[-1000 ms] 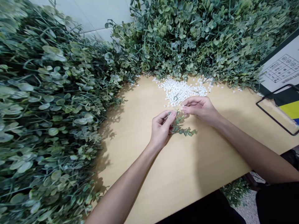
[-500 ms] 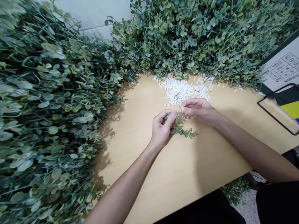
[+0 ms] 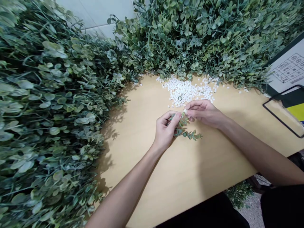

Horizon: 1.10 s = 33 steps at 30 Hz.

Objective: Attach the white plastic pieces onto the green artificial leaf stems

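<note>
In my left hand [image 3: 167,126], closed between thumb and fingers, is a small artificial leaf sprig [image 3: 190,135] whose leafy stems stick out to the right over the table. My right hand [image 3: 201,112] pinches a tiny white piece [image 3: 185,111] between thumb and index finger, right at a tip of the sprig beside my left thumb. Whether the piece is on the stem or only touching it is too small to tell. Just beyond my hands lies a spread heap of small white round pieces [image 3: 184,91], with a few green stem bits among them.
Artificial greenery [image 3: 54,104] is piled high along the left, and more greenery [image 3: 185,38] lines the back. A box with a printed grid [image 3: 288,68] and a black wire frame [image 3: 275,115] stand at the right of the wooden table [image 3: 147,186]. Below the front edge more foliage [image 3: 239,193] shows.
Both hands stay in nearly the same place. The white piece sits slightly closer against the sprig's tip, and the whole view has shifted a little.
</note>
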### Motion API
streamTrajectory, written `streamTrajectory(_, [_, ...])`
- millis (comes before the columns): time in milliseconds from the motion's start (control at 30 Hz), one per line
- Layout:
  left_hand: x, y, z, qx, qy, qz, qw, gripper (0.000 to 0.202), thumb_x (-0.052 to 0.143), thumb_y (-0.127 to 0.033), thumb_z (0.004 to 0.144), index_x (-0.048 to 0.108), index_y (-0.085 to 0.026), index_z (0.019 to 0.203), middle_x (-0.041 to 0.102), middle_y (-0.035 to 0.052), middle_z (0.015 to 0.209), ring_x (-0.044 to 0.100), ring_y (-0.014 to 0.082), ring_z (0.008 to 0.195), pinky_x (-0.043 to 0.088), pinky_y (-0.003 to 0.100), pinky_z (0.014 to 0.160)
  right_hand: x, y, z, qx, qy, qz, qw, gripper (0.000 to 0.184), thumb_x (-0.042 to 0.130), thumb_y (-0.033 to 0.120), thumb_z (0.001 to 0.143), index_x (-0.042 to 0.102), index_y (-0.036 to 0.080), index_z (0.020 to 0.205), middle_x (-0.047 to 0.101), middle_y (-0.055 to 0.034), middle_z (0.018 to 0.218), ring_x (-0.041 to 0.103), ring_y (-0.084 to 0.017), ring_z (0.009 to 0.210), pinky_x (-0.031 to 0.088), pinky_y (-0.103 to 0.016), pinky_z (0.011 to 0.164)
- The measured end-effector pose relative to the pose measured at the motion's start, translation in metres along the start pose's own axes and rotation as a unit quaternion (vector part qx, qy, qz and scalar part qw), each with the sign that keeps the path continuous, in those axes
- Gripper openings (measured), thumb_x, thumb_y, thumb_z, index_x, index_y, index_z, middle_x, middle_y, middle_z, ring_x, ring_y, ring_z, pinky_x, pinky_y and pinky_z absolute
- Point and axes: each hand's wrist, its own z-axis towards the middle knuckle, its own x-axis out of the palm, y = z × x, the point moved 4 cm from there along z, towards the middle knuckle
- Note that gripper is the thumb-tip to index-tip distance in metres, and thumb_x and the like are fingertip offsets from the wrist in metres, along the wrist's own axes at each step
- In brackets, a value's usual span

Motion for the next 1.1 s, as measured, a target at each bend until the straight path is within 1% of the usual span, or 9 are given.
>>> streamTrajectory(167, [0.000, 0.000, 0.000, -0.001, 0.001, -0.001, 1.000, 0.031, 0.079, -0.046, 0.088, 0.074, -0.017, 0.083, 0.047, -0.0045, 0.060, 0.035, 0.0065, 0.051, 0.031, 0.020, 0.048, 0.000, 0.000, 0.001, 0.010, -0.008, 0.011, 1.000, 0.028, 0.094, 0.032, 0.074, 0.079, 0.017, 0.091, 0.074, 0.0013, 0.072, 0.067, -0.009, 0.063, 0.052, -0.021, 0.061])
streamTrajectory(367, [0.000, 0.000, 0.000, -0.007, -0.010, 0.004, 1.000, 0.032, 0.081, -0.048, 0.086, 0.073, -0.017, 0.081, 0.045, -0.0052, 0.058, 0.033, 0.0063, 0.050, 0.028, 0.021, 0.046, 0.001, 0.001, 0.000, 0.005, 0.002, 0.002, 1.000, 0.025, 0.093, 0.032, 0.076, 0.079, 0.017, 0.091, 0.074, 0.0011, 0.073, 0.067, -0.009, 0.063, 0.051, -0.020, 0.060])
streamTrajectory(533, [0.000, 0.000, 0.000, -0.011, -0.012, 0.008, 1.000, 0.035, 0.081, -0.051, 0.084, 0.074, -0.017, 0.083, 0.055, -0.0032, 0.061, 0.039, 0.0070, 0.050, 0.034, 0.021, 0.048, 0.000, 0.001, 0.000, 0.003, 0.008, -0.021, 1.000, 0.026, 0.092, 0.033, 0.077, 0.079, 0.017, 0.092, 0.074, 0.0004, 0.073, 0.065, -0.010, 0.063, 0.051, -0.022, 0.060])
streamTrajectory(600, [0.000, 0.000, 0.000, -0.008, -0.011, 0.011, 1.000, 0.035, 0.081, -0.051, 0.084, 0.074, -0.017, 0.082, 0.057, -0.0028, 0.063, 0.040, 0.0071, 0.051, 0.035, 0.021, 0.049, -0.001, 0.001, 0.000, -0.001, 0.016, -0.032, 0.999, 0.026, 0.092, 0.033, 0.077, 0.079, 0.017, 0.092, 0.074, -0.0001, 0.074, 0.065, -0.010, 0.063, 0.052, -0.023, 0.060])
streamTrajectory(767, [-0.001, 0.001, 0.000, -0.004, -0.022, 0.031, 0.999, 0.034, 0.081, -0.051, 0.084, 0.076, -0.017, 0.083, 0.056, -0.0029, 0.062, 0.039, 0.0073, 0.050, 0.034, 0.022, 0.047, -0.005, 0.003, -0.001, -0.029, 0.016, -0.062, 0.998, 0.024, 0.091, 0.033, 0.078, 0.081, 0.017, 0.091, 0.076, -0.0017, 0.074, 0.067, -0.011, 0.063, 0.053, -0.024, 0.061])
streamTrajectory(933, [0.000, 0.000, -0.001, 0.005, -0.025, 0.043, 0.999, 0.032, 0.081, -0.049, 0.085, 0.077, -0.017, 0.084, 0.055, -0.0026, 0.061, 0.040, 0.0076, 0.052, 0.034, 0.021, 0.048, -0.006, 0.007, -0.001, -0.037, 0.004, -0.088, 0.995, 0.029, 0.093, 0.039, 0.075, 0.082, 0.016, 0.088, 0.075, -0.0024, 0.072, 0.066, -0.012, 0.063, 0.054, -0.025, 0.062])
streamTrajectory(1033, [0.000, -0.001, -0.001, 0.015, -0.027, 0.059, 0.998, 0.032, 0.080, -0.049, 0.086, 0.079, -0.017, 0.085, 0.059, -0.0008, 0.064, 0.045, 0.0086, 0.054, 0.036, 0.022, 0.049, -0.003, 0.011, -0.002, -0.043, -0.005, -0.114, 0.993, 0.028, 0.093, 0.040, 0.075, 0.082, 0.017, 0.087, 0.076, -0.0026, 0.074, 0.066, -0.012, 0.065, 0.055, -0.025, 0.064])
streamTrajectory(1100, [0.000, -0.002, -0.001, 0.023, -0.027, 0.071, 0.997, 0.032, 0.080, -0.049, 0.086, 0.080, -0.017, 0.087, 0.064, 0.0007, 0.068, 0.049, 0.0095, 0.057, 0.039, 0.022, 0.051, 0.001, 0.016, -0.003, -0.057, -0.010, -0.131, 0.990, 0.025, 0.092, 0.039, 0.075, 0.083, 0.018, 0.086, 0.079, -0.0042, 0.083, 0.069, -0.014, 0.074, 0.059, -0.027, 0.073])
